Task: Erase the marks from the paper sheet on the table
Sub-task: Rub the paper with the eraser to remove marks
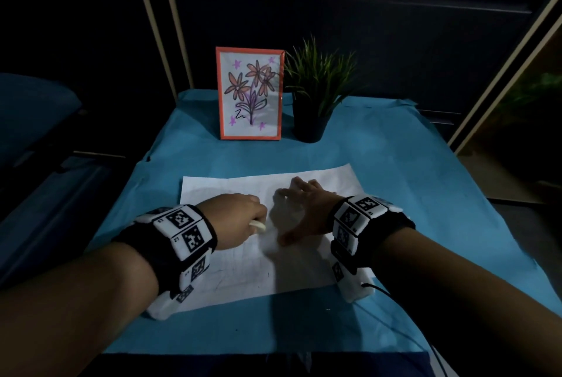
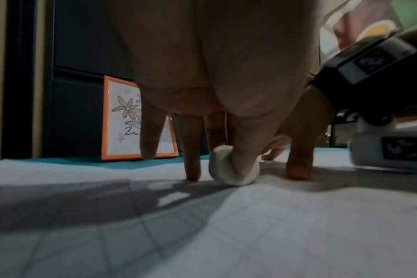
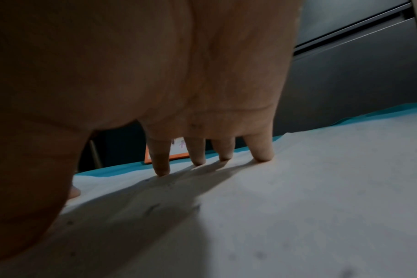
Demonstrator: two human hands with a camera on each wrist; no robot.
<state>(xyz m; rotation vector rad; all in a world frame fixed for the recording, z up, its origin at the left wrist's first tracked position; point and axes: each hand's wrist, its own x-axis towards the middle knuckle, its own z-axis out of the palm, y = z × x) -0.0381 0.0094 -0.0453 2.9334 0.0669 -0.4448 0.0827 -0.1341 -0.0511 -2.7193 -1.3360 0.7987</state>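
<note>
White paper sheet (image 1: 304, 258) with faint pencil marks is lying flat on the blue-covered table (image 1: 425, 194); the left hand (image 1: 240, 220) is pinching a small rounded white eraser (image 2: 231, 169) and pressing it onto the sheet, while the right hand (image 1: 304, 209) is spreading wide, fingertips (image 3: 262, 158) touching the paper just beside it

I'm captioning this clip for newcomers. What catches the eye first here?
The left hand pinching a white eraser against the paper sheet, mid-table, while the right hand presses spread fingertips on it. Behind stand an orange-framed flower drawing and a potted plant.
</note>
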